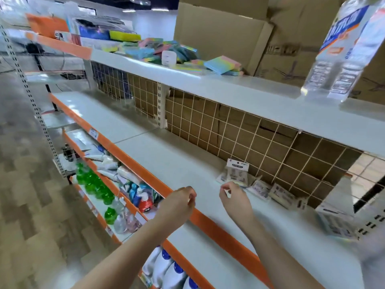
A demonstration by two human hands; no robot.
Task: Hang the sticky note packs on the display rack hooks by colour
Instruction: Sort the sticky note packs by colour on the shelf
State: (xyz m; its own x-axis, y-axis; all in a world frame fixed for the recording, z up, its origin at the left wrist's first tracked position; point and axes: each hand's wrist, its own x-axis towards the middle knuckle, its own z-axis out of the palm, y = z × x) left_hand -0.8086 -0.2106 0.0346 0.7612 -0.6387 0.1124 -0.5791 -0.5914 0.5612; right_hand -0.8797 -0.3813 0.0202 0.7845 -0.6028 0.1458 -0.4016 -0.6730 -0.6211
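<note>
From the head camera, both forearms reach over the orange front edge of the middle white metal shelf (158, 155). The left hand (179, 202) hangs above that front edge with its fingers curled loosely inward and nothing visible in it. The right hand (234, 198) is further in over the shelf with its thumb and fingers drawn together; whether they pinch something small, I cannot tell, as the frame is blurred there. Just beyond the right hand, a carded pack with a white header (236, 173) leans upright against the cream wire grid back panel (270, 147), and a few flat packs in clear wrap (277, 195) lie in a row along the shelf's back edge toward the right; these are probably stock waiting to be hung, kept within reach of the grid. No hooks can be made out on the grid. The pile of pastel multicoloured sticky note packs (166, 52) sits on the upper white shelf (260, 97), toward its left half and well apart from both hands, so none appears hung yet. Two clear plastic water bottles with blue labels (345, 49) stand at the upper shelf's right end, with brown cardboard sheets (218, 28) propped behind.
</note>
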